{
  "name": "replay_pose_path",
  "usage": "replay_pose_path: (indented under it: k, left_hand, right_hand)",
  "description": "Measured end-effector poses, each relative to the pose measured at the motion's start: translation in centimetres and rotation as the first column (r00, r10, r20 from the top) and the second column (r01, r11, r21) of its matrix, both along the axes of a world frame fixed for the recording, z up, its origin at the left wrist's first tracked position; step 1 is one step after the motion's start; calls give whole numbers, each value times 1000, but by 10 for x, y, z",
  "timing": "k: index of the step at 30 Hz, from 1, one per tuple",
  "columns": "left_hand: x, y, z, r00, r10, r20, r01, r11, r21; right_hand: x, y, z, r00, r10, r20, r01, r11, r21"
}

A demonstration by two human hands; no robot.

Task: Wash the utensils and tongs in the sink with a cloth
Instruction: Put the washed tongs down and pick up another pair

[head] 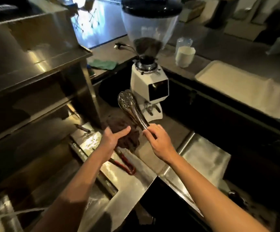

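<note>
My right hand [159, 139] grips the handle end of steel tongs [130, 108], whose perforated spoon-shaped heads point up and away, closed together. Just left of the tongs, my left hand [114, 138] clutches a dark brown cloth [127, 133] bunched over the steel counter. The cloth and tongs are a little apart. A red-handled tool [125, 164] lies on the steel surface below the cloth. Small metal utensils [84, 129] rest further left on the wet steel ledge. The sink basin itself is dark and hard to make out.
A white coffee grinder [148, 84] with a clear hopper stands right behind the tongs. A green cloth [104, 64] lies on the back counter, a white cup [184, 56] to the right, beige trays [243, 87] along the right counter, steel shelving [32, 64] at left.
</note>
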State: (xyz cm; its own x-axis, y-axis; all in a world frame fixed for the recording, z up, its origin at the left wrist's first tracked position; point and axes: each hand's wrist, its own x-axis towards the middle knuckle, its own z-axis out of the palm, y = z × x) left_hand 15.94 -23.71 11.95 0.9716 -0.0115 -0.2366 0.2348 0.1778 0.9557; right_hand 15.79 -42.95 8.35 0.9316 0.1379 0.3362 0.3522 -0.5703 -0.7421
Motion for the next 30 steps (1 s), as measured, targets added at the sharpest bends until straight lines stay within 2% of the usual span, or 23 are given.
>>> replay_pose_path:
  k: [9, 15, 24, 30]
  left_hand:
    - [45, -152, 38, 940, -330, 83, 325, 943, 68]
    - [62, -237, 47, 895, -436, 92, 429, 899, 87]
    - [75, -336, 65, 857, -501, 121, 483, 863, 149]
    - [87, -375, 74, 853, -499, 153, 470, 861, 193]
  right_hand:
    - [8, -146, 40, 956, -290, 34, 289, 957, 27]
    - [5, -224, 59, 907, -421, -16, 421, 906, 49]
    - [18, -316, 84, 814, -553, -176, 563, 827, 4]
    - [62, -364, 108, 735, -636, -234, 610, 771, -183]
